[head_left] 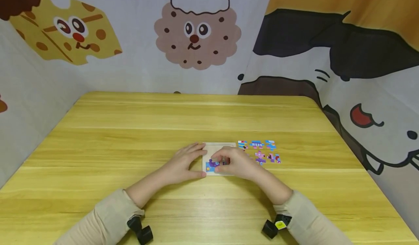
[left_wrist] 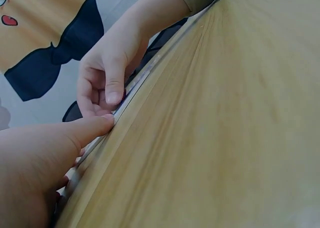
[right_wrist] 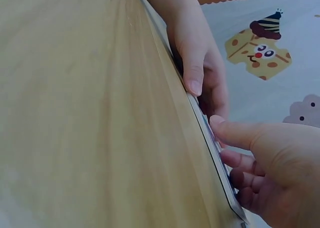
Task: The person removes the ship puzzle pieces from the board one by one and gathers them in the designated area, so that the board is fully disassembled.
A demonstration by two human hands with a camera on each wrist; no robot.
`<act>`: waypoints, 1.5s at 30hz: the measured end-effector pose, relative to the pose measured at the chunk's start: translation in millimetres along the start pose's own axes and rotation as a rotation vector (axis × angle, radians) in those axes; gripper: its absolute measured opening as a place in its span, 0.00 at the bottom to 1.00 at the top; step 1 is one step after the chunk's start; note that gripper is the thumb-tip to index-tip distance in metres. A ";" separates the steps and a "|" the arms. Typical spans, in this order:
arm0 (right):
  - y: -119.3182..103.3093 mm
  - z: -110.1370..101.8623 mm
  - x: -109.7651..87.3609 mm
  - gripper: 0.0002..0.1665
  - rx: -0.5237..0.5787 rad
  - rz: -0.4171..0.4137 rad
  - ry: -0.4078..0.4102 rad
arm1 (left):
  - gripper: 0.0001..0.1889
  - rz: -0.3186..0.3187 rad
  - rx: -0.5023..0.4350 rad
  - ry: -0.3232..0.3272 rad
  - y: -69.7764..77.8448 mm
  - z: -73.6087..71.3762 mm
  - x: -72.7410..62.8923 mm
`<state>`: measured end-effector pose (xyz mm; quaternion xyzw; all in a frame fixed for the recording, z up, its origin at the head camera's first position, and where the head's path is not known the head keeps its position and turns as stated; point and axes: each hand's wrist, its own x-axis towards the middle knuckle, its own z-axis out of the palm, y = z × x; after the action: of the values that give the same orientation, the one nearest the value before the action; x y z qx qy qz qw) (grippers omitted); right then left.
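A pale wooden puzzle board (head_left: 220, 143) lies flat on the table. My left hand (head_left: 179, 166) rests along its left edge, fingers near the upper corner and thumb at the lower one. Over the lower part of the board is my right hand (head_left: 238, 162), its thumb and forefinger pinching a purple puzzle piece that the fingers mostly cover. Blue-and-purple artwork (head_left: 209, 168) shows in the board's lower left. In the left wrist view, the right hand (left_wrist: 111, 73) bends down at the board. From the right wrist view, the left thumb (right_wrist: 194, 80) touches the board's edge (right_wrist: 215, 158).
Several loose puzzle pieces, among them a blue one (head_left: 256, 144) and a pink one (head_left: 260, 155), lie right of the board. The wooden table (head_left: 163, 117) reaches back to a cartoon-printed curtain (head_left: 127, 74). Black wrist cameras (head_left: 144, 234) sit at both sleeves.
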<state>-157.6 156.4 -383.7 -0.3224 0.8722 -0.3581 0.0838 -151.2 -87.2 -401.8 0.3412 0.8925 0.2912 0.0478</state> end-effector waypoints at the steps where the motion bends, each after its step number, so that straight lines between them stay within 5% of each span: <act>1: -0.1 0.6 0.1 0.20 -0.006 -0.003 0.002 | 0.39 0.001 -0.003 0.001 0.2 -0.1 0.1; 20: -13.9 7.8 0.0 0.20 -0.147 0.069 0.010 | 0.39 -0.021 -0.020 0.002 -1.0 0.7 -1.0; 45: -18.1 13.7 -4.7 0.21 -0.152 0.106 0.097 | 0.38 -0.024 -0.024 -0.001 1.5 -0.4 0.0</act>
<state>-139.7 141.8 -381.9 -0.2636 0.9157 -0.3013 0.0356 -150.5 -86.5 -400.6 0.3298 0.8930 0.3010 0.0557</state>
